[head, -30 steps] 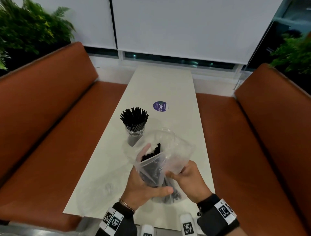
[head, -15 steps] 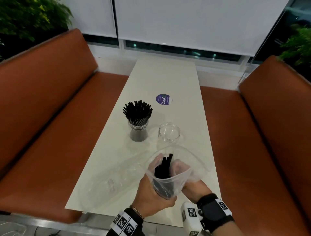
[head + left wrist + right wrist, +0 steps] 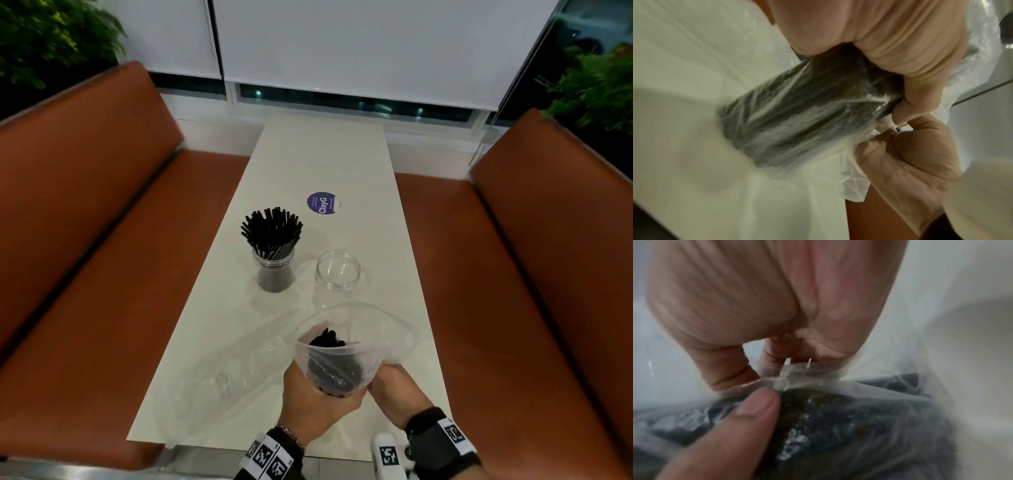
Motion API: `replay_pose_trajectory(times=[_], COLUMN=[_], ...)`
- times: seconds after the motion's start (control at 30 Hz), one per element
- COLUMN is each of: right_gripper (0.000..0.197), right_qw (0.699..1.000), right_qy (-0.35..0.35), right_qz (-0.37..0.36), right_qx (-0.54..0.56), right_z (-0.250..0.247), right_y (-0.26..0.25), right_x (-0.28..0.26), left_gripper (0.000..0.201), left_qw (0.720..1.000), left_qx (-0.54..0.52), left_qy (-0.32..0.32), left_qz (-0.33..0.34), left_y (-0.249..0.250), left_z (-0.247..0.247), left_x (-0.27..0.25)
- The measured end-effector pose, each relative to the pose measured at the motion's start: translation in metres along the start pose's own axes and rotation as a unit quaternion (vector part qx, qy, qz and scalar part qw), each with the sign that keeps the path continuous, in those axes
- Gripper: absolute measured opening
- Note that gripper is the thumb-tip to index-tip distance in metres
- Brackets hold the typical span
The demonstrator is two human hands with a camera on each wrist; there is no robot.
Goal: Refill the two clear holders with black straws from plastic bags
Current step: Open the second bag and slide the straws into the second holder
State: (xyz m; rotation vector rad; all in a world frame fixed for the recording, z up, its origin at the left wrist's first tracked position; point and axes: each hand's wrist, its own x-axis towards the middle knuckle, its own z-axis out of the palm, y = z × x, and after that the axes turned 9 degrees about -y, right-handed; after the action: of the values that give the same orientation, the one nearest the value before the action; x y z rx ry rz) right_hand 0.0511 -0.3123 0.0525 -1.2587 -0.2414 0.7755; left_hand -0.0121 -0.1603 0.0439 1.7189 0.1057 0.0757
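Straws (image 3: pixel 327 341) sit bagged; left hand (image 3: pixel 317 404) wraps bag (image 3: pixel 356 329), right hand (image 3: pixel 394 390) apparently pinches it.

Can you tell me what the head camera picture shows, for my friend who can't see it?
Two hands, left hand and right hand, grip a clear plastic bag of black straws over a white table. Beyond stand a full holder and an empty holder.

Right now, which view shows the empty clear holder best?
Head view. The empty clear holder stands in full on the table, right of the filled holder, beyond the bag of straws. Both wrist views are filled by the hands and the bag; neither shows the holder.
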Motion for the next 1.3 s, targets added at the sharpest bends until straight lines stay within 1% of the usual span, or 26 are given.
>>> replay_pose_trajectory(times=[0.03,0.07,0.1,0.17,0.2,0.27,0.33,0.4,0.47,0.53,0.57,0.63,0.7,0.73,0.77,0.83,0.87,0.93,1.0,1.07,1.13,1.17,1.2,1.23,1.27,1.3], right_gripper=[0.028,0.031,0.036,0.036,0.034,0.033,0.042,0.05,0.05,0.046,0.049,0.065,0.084,0.087,0.082,0.064,0.062,0.069,0.074,0.074,0.068,0.065,0.067,0.078,0.096,0.11], right_qw=[1.0,0.999,0.997,0.992,0.986,0.967,0.94,0.928,0.938,0.961,0.974,0.99,0.992,0.991,0.99,0.99,0.991,0.99,0.983,0.969,0.953,0.946,0.942,0.942,0.944,0.943], right_qy=[0.021,0.045,0.054,0.065,0.083,0.11,0.134,0.126,0.093,0.056,0.038,0.001,0.024,0.043,0.061,0.066,0.062,0.042,0.034,0.06,0.114,0.143,0.161,0.17,0.175,0.186], right_qz=[0.002,0.015,0.028,0.041,0.048,0.045,0.024,0.03,0.074,0.103,0.103,0.101,0.116,0.126,0.127,0.119,0.114,0.108,0.097,0.078,0.045,0.026,0.005,-0.01,-0.018,-0.02], right_qx=[0.005,-0.018,-0.038,-0.097,-0.139,-0.226,-0.313,-0.348,-0.325,-0.249,-0.199,-0.095,-0.039,-0.028,-0.024,-0.031,-0.038,-0.074,-0.151,-0.225,-0.276,-0.29,-0.294,-0.29,-0.279,-0.276], right_z=[-0.002,-0.003,-0.007,-0.013,-0.014,-0.018,-0.014,-0.009,-0.003,-0.005,-0.005,-0.006,-0.004,-0.001,0.001,0.006,0.006,0.011,0.018,0.028,0.04,0.047,0.052,0.058,0.06,0.062], right_y=[0.005,0.007,0.011,0.02,0.022,0.031,0.032,0.029,0.015,0.004,-0.002,-0.012,-0.018,-0.021,-0.022,-0.018,-0.014,-0.01,-0.004,0.008,0.02,0.02,0.019,0.016,0.014,0.011], right_x=[-0.001,-0.002,-0.004,-0.008,-0.01,-0.014,-0.017,-0.02,-0.024,-0.029,-0.032,-0.038,-0.039,-0.038,-0.036,-0.035,-0.037,-0.042,-0.044,-0.041,-0.037,-0.036,-0.035,-0.033,-0.031,-0.029], left_gripper=[0.089,0.087,0.084,0.072,0.068,0.069,0.069,0.065,0.061,0.059,0.059,0.058,0.058,0.058,0.058,0.058,0.06,0.068,0.072,0.074,0.081,0.077,0.071,0.062,0.049,0.04], left_qw=[1.0,1.0,1.0,1.0,1.0,0.999,0.997,0.996,0.995,0.995,0.995,0.996,0.996,0.996,0.997,0.996,0.996,0.996,0.995,0.996,0.997,0.997,0.997,0.996,0.996,0.996], left_qx=[0.003,-0.004,0.001,0.015,0.023,0.033,0.026,0.011,0.005,0.003,0.001,-0.007,-0.014,-0.017,-0.018,-0.026,-0.033,-0.048,-0.06,-0.062,-0.047,-0.048,-0.021,0.0,-0.008,-0.006], left_qy=[0.008,0.01,0.011,0.006,0.006,0.004,0.006,-0.002,-0.003,0.0,0.003,0.008,0.006,0.003,0.004,0.001,-0.004,-0.017,-0.027,-0.024,-0.034,-0.037,-0.06,-0.068,-0.084,-0.084], left_qz=[0.006,0.003,-0.001,-0.013,-0.021,-0.038,-0.067,-0.092,-0.104,-0.103,-0.098,-0.091,-0.086,-0.083,-0.08,-0.082,-0.081,-0.079,-0.07,-0.056,-0.053,-0.052,-0.042,-0.049,-0.039,-0.035], left_y=[-0.002,-0.002,-0.008,-0.016,-0.018,-0.024,-0.032,-0.038,-0.043,-0.045,-0.046,-0.046,-0.047,-0.048,-0.05,-0.05,-0.053,-0.053,-0.052,-0.046,-0.049,-0.053,-0.062,-0.062,-0.063,-0.063], left_z=[0.001,0.001,0.002,0.003,0.003,0.006,0.009,0.012,0.012,0.01,0.009,0.009,0.01,0.011,0.011,0.011,0.01,0.009,0.01,0.011,0.008,0.005,0.001,-0.001,0.0,0.002], left_x=[0.0,0.0,-0.001,-0.005,-0.008,-0.011,-0.012,-0.013,-0.012,-0.012,-0.012,-0.011,-0.012,-0.012,-0.012,-0.011,-0.01,-0.009,-0.008,-0.01,-0.011,-0.011,-0.011,-0.01,-0.01,-0.01])
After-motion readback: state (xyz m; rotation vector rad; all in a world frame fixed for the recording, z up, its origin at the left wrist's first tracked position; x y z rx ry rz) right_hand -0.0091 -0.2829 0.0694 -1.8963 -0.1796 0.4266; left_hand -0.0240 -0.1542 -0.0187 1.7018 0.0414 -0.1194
